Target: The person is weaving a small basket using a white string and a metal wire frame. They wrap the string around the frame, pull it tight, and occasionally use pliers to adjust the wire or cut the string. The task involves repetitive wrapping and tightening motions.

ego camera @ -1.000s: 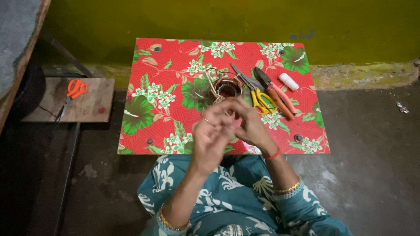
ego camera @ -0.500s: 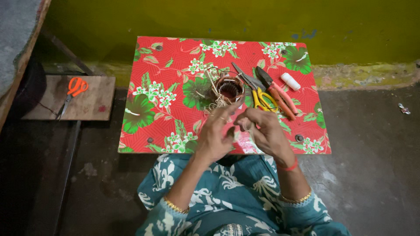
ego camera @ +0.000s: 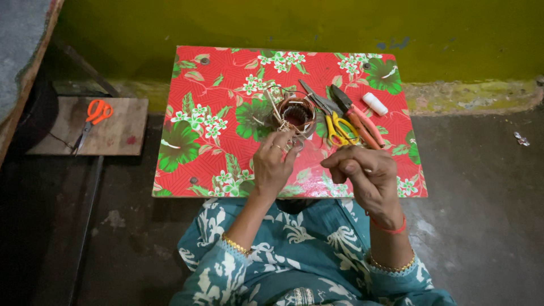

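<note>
A: Where are your hands, and what do they hold?

B: Your left hand (ego camera: 273, 164) is curled, its fingertips pinching pale strands at the near rim of the copper coil (ego camera: 296, 115), which sits near the middle of the table (ego camera: 187, 170). Your right hand (ego camera: 360, 173) hovers apart, to the right and nearer you, fingers closed tight as if around something thin; what it grips cannot be told.

A: Why is the coil placed there?

B: Judging by the layout, it rests within easy reach of both hands, on the red floral cover, so the left hand can steady it against the table.

A: Does the coil contain anything?

B: Its hollow centre looks dark and bare; pale strips stick out around its rim.

A: And the tools?

B: Just right of the coil lie yellow-handled scissors (ego camera: 334, 122) and red-handled pliers (ego camera: 360, 122), handles toward you, probably for quick pick-up. A white cylinder (ego camera: 374, 103) lies farther right. Orange-handled scissors (ego camera: 90, 120) rest well apart on a wooden board (ego camera: 122, 136) at the left, on the floor.
</note>
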